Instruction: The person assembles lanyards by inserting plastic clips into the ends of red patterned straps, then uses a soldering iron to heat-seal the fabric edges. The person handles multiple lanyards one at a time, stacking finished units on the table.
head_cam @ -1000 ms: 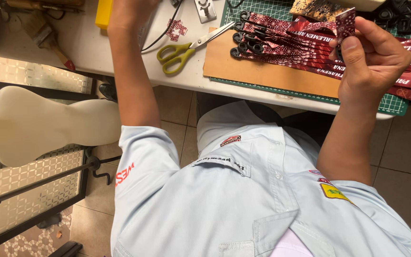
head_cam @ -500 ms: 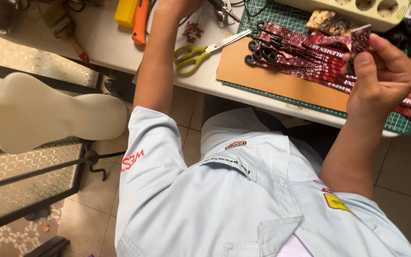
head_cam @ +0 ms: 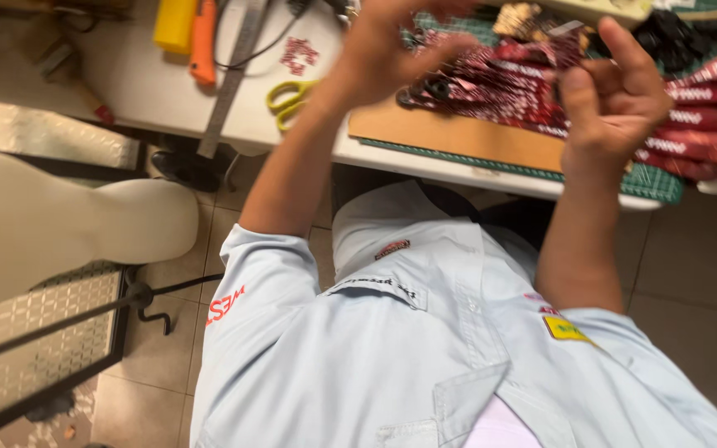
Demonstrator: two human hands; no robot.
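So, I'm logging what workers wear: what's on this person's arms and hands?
Both hands, left hand and right hand, are bare: no gloves, rings or watch show. Forearms bare too. Short sleeves of a light blue shirt, with red lettering on the left sleeve.

Dark red white-lettered straps [head_cam: 524,91], yellow scissors [head_cam: 290,98], green gridded mat [head_cam: 649,178], pale blue shirt [head_cam: 458,357]
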